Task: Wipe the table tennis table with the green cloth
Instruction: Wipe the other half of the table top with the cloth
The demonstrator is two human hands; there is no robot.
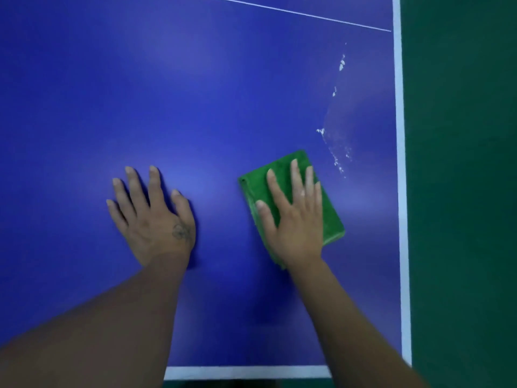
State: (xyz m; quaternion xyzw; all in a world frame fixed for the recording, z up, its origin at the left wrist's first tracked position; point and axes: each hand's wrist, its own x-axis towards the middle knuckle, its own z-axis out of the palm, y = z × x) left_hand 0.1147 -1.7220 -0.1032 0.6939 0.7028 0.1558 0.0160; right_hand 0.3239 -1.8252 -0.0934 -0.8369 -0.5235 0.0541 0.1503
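- Resting flat on the blue table (195,93), the left hand (152,219) has its fingers spread, holding nothing.
- Beside it, the right hand (293,217) presses straight fingers onto the folded green cloth (331,219).
- Farther off, white specks (335,152) lie near the white edge line (400,135).

A table tennis hall — blue table (223,93) with white lines (399,135), green sports floor (461,163).

Blue table (195,93), green cloth (331,217), white specks (335,155)
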